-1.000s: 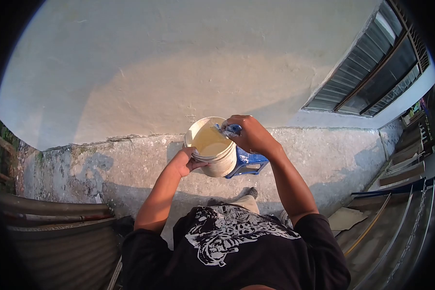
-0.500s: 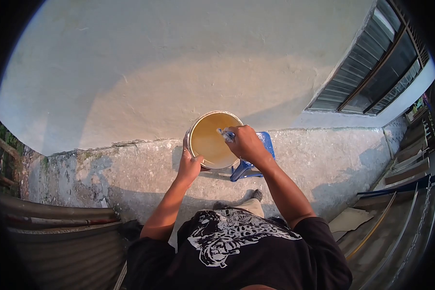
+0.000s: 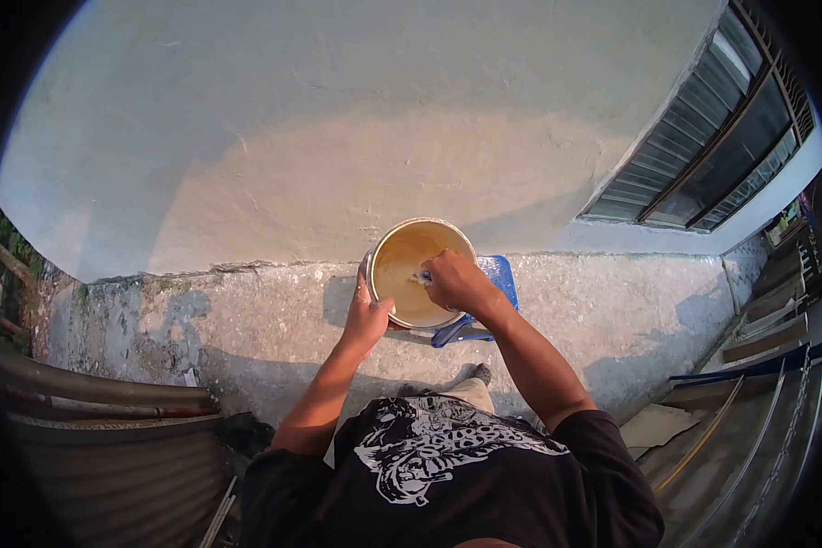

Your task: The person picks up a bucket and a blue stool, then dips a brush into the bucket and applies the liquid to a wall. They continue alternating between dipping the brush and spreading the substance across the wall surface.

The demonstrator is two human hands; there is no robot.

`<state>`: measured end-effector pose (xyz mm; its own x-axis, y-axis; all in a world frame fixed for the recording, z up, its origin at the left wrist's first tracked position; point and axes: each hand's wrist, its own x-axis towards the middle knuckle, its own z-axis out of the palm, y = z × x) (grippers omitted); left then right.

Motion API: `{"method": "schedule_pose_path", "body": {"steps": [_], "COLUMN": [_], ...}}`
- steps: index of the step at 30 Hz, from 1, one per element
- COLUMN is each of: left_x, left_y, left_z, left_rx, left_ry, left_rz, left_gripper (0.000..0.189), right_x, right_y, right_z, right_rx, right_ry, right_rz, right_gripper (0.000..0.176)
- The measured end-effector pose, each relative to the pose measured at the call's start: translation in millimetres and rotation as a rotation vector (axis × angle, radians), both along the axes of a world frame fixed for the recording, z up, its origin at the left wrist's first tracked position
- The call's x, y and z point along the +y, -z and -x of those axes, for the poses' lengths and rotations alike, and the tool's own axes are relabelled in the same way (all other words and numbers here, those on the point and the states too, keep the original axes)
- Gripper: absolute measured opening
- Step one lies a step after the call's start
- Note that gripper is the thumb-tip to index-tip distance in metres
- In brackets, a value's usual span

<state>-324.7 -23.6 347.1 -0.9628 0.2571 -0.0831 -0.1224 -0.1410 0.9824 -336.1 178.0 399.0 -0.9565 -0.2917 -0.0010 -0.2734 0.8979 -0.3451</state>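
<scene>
A round bucket [image 3: 395, 248] with a pale rim is tilted so that its yellowish inside faces me. My left hand [image 3: 367, 320] grips its left side, fingers along the outer wall and thumb over the rim. Inside the mouth, my right hand [image 3: 455, 281] is closed around a small white-and-blue thing [image 3: 421, 278] whose kind I cannot tell. Behind the bucket and to its right stands a blue plastic stool [image 3: 497, 270], partly hidden by the bucket and my right forearm.
A pale plastered wall [image 3: 338, 137] rises ahead, with a louvred window [image 3: 703, 137] at the right. Rough concrete ground [image 3: 575, 310] runs along its foot. Corrugated sheets [image 3: 110, 466] lie at the lower left; roofing and thin rods [image 3: 703, 438] are at the lower right.
The bucket has shifted slightly right and down in view, with my left hand on it. My right hand has moved down and lies deeper over the bucket's mouth.
</scene>
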Motion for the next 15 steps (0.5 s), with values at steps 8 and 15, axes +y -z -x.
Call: {"method": "schedule_pose_path", "body": {"steps": [8,15], "left_x": [4.0,3.5], "left_y": [-2.7,13.6], "left_z": [-0.9,7.6], "left_rx": [0.164,0.123], "left_ry": [0.04,0.021], "left_rz": [0.144,0.13], "left_gripper": [0.08,0.082], "right_x": [-8.6,2.8], "right_y": [29.5,15.2], "right_z": [1.7,17.6], "right_rx": [0.167,0.098], "right_ry": [-0.072,-0.009], "right_rz": [0.129,0.024], "right_gripper": [0.035,0.026]}}
